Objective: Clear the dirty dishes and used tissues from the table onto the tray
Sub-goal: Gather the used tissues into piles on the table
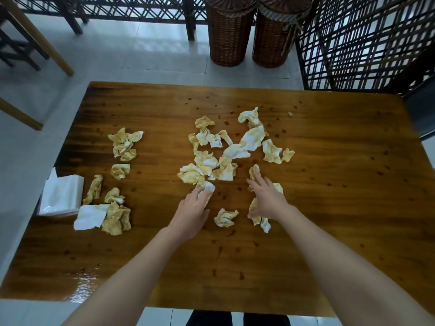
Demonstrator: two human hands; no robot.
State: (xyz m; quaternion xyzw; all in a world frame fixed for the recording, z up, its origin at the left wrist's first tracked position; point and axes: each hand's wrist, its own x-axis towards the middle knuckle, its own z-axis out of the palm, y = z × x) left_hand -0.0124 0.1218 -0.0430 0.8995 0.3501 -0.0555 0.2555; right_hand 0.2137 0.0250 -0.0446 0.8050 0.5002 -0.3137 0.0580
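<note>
Lying on table (329,161): stained crumpled tissues are scattered, with a heap (207,161) at centre and a left group (122,147) apart from it.
Left hand (193,209): fingers (196,192) are held together and laid on a white tissue (209,187) at the heap's near edge; the thumb is kept apart; no pinch is seen.
Right hand (266,200): fingers (259,184) are spread, palm down; a far tissue (255,171) is touched at the fingertips, a near tissue (257,216) is partly covered at the thumb side.
Between hands: a tissue ball (226,217) is touched by neither.
Left edge: a tissue pack (62,195) is overhanging.
Floor: two baskets (228,36).
</note>
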